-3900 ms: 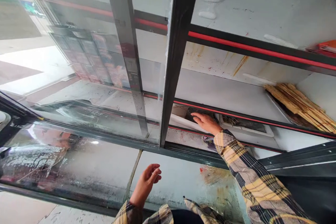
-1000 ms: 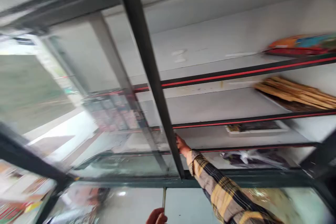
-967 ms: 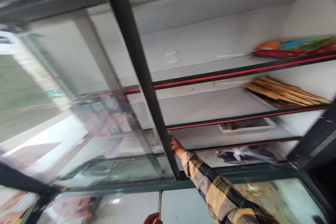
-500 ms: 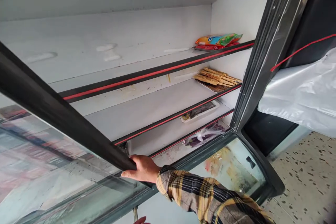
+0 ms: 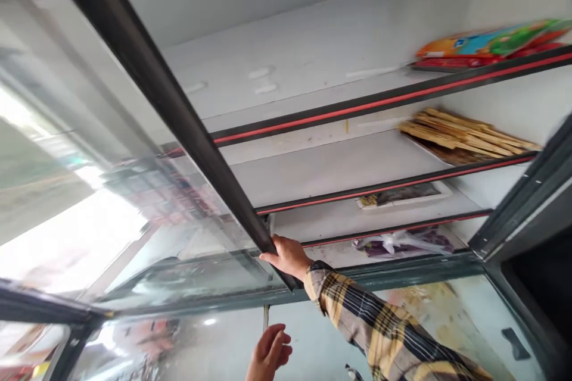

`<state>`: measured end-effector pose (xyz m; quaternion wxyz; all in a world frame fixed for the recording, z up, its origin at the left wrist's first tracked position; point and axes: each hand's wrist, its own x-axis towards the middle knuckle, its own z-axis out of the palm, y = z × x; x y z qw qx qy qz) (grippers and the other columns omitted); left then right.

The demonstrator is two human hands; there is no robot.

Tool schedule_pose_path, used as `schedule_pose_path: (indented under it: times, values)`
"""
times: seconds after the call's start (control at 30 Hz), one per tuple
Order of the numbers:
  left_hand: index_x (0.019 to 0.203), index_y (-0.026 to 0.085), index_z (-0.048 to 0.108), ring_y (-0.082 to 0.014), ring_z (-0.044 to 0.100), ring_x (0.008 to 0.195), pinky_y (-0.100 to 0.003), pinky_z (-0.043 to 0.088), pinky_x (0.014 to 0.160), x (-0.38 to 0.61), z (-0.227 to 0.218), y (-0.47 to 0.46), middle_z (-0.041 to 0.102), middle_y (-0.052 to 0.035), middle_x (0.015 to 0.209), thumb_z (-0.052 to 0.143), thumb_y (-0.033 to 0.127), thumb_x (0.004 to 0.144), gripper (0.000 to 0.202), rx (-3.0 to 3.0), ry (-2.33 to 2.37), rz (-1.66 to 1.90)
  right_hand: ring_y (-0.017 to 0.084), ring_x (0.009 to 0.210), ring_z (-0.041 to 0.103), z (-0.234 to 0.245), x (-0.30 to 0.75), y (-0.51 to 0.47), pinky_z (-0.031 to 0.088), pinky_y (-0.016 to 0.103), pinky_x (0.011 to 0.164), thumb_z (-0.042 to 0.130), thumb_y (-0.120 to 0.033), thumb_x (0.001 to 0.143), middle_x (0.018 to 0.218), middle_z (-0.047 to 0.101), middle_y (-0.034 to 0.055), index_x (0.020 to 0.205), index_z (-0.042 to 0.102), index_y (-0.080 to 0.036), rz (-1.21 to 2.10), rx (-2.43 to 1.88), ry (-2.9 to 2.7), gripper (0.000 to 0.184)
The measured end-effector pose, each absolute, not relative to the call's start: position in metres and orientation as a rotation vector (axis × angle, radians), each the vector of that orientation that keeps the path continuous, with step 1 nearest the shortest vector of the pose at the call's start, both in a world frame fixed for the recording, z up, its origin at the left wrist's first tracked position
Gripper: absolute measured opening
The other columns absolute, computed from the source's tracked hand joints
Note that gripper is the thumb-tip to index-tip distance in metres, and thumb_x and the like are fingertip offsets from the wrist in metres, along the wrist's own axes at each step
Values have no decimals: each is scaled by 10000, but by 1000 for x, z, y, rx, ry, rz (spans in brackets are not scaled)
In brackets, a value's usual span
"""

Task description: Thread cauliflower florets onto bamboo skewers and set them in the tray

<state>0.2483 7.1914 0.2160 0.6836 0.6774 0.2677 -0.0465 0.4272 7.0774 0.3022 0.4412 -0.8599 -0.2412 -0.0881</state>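
Observation:
My right hand (image 5: 289, 257), coming from a checked sleeve (image 5: 370, 321), is wrapped round the dark upright edge of a sliding glass door (image 5: 179, 113), near its lower end. The door covers the left part of a white shelved cabinet, whose right part stands uncovered. Below it, my left hand (image 5: 270, 351) is raised in front of the lower panel (image 5: 214, 339). Its fingers are loosely bent, and nothing shows in them.
Colourful packets (image 5: 487, 44) lie on the upper shelf, with a stack of thin wooden sticks (image 5: 465, 134) below. Lower are a white tray (image 5: 442, 189) with dark contents and a clear plastic bag (image 5: 402, 243) holding something purple. A dark frame post (image 5: 527, 190) bounds the right side.
The view has swung left, showing more of the glass door. My left hand has risen further into view. My right hand still grips the door edge.

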Motion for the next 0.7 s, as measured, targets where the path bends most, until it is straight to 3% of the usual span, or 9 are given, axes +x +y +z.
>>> schedule_pose_path:
  times: [0.17, 0.3, 0.37, 0.43, 0.57, 0.7]
  values:
    - [862, 161, 615, -93, 568, 551, -214, 401, 524, 246, 201, 7197, 624, -8, 685, 708, 667, 557, 598, 1489, 585, -130, 255, 844, 673, 300, 426, 7076, 480, 310, 728, 610, -482, 813, 908, 720, 91, 1006, 622, -199, -182, -2085, -611, 343]
    - [855, 154, 584, -98, 586, 543, -210, 379, 499, 241, 201, 7200, 611, 1, 674, 690, 553, 632, 470, 1497, 588, -161, 228, 754, 678, 302, 421, 7067, 504, 294, 687, 556, -518, 830, 805, 728, 63, 906, 658, -205, -105, -1957, -672, 338]
    - [843, 152, 569, -100, 591, 528, -211, 371, 483, 237, 203, 7200, 610, 3, 665, 663, 469, 666, 375, 1495, 598, -160, 229, 757, 687, 301, 424, 7060, 527, 304, 688, 424, -579, 874, 808, 735, 80, 862, 675, -197, -50, -1866, -693, 457]
    - [826, 151, 554, -98, 586, 504, -210, 358, 462, 233, 203, 7200, 606, 5, 647, 632, 403, 678, 302, 1473, 609, -144, 269, 884, 688, 298, 433, 7055, 545, 353, 730, 367, -633, 863, 965, 733, 135, 990, 668, -178, -16, -1791, -667, 560]
    - [792, 154, 535, -94, 561, 459, -211, 340, 427, 224, 194, 7208, 582, 18, 601, 616, 373, 650, 273, 1421, 670, -84, 293, 959, 670, 287, 454, 7052, 556, 370, 735, 521, -672, 760, 1088, 710, 133, 1105, 645, -205, 288, -1630, -626, 594]
    - [794, 158, 526, -96, 562, 458, -211, 335, 424, 210, 183, 7222, 586, 15, 601, 644, 444, 629, 352, 1400, 701, -56, 282, 935, 667, 285, 450, 7052, 545, 352, 731, 520, -644, 792, 1084, 708, 136, 1027, 693, -232, 366, -1606, -630, 505]
